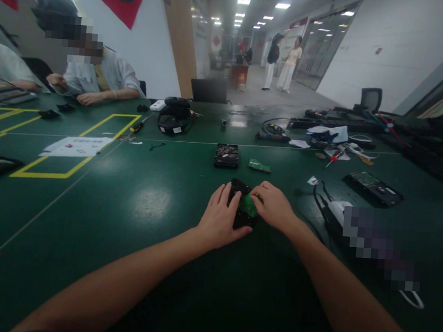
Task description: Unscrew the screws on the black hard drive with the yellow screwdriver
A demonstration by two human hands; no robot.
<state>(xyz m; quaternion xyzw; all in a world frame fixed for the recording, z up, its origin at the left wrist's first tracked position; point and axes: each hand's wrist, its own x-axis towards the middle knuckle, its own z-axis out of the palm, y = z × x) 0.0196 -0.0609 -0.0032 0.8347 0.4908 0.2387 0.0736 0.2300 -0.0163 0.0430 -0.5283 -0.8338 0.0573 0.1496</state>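
Note:
A black hard drive [240, 219] lies on the green table [144, 231] right in front of me. My left hand [221, 216] wraps its left side, fingers curled over the top and thumb under the near edge. My right hand [274, 206] pinches a small green circuit board [248, 205] that rests on top of the drive. Both hands cover much of the drive.
A second black drive [227, 155] and a loose green board [260, 165] lie farther back. To the right are a cable, a white device [337, 210], a black tray [372, 187] and tools. A seated person [95, 73] leans on the far left edge. Papers [76, 146] lie inside yellow tape.

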